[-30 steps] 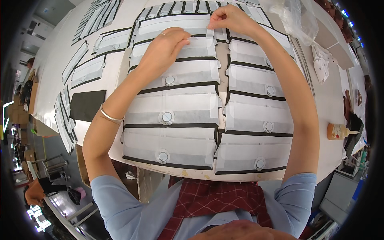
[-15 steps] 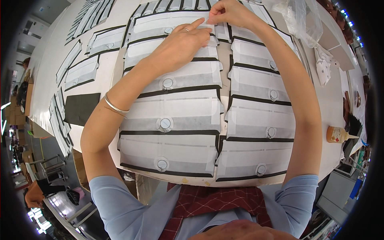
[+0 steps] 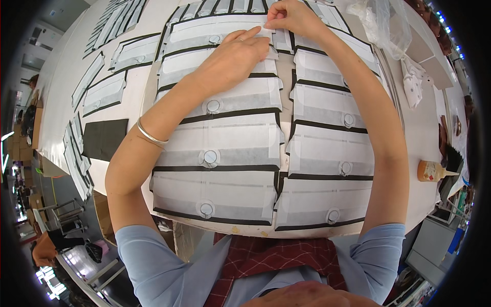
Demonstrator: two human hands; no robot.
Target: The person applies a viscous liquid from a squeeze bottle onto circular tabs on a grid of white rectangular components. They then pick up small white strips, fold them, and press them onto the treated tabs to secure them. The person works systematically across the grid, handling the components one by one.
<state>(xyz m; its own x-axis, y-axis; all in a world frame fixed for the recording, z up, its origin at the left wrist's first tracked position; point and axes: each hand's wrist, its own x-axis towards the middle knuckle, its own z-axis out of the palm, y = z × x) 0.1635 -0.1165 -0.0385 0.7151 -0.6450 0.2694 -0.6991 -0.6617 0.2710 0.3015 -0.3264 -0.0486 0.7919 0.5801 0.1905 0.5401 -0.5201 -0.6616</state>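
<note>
White-and-grey flat panels with black edging, each with a round silver disc, lie in overlapping columns in front of me. My left hand (image 3: 236, 57) rests palm down on the far part of the left column, its fingers stretched toward the right edge of a far panel (image 3: 225, 26). Just beyond it, my right hand (image 3: 295, 18) is closed in a pinch at that same edge. Whatever sits between its thumb and forefinger is too small to make out. The nearest left panel (image 3: 238, 194) and nearest right panel (image 3: 307, 202) lie flat at the table's front edge.
More panels (image 3: 105, 93) are spread over the left of the white table (image 3: 61, 110), beside a plain black sheet (image 3: 105, 139). On the right stand a glue-type bottle (image 3: 430, 171) with a pointed nozzle, a spotted white cloth (image 3: 412, 82) and clear plastic bags (image 3: 391, 30).
My left fingers have drawn back slightly toward me. The right hand keeps its pinch at almost the same spot, its forearm shifted slightly left.
</note>
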